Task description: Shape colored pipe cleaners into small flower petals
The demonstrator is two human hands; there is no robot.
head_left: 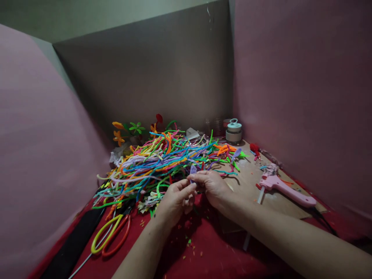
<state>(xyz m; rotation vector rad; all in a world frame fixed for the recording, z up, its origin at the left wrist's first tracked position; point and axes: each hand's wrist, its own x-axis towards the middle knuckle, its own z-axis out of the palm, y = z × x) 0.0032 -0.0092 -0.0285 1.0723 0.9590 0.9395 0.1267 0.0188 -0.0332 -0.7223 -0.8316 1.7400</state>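
Note:
A small loop of purple pipe cleaner [193, 169] stands up between my two hands, in front of the pile. My right hand [213, 188] pinches it from the right with thumb and forefinger. From the left, my left hand [179, 195] closes its fingertips on its lower end, which the fingers hide. Just behind both hands lies a big heap of coloured pipe cleaners [157, 164]. Another purple looped piece [237, 152] rests at the heap's right end.
A pink glue gun [290, 190] lies on a brown board [245, 190] at right. Scissors with yellow and red handles [117, 242] lie front left on the red cloth [203, 248]. Pipe-cleaner flowers [118, 137] and a lidded jar [234, 133] stand behind. Pink panels [302, 85] flank the table.

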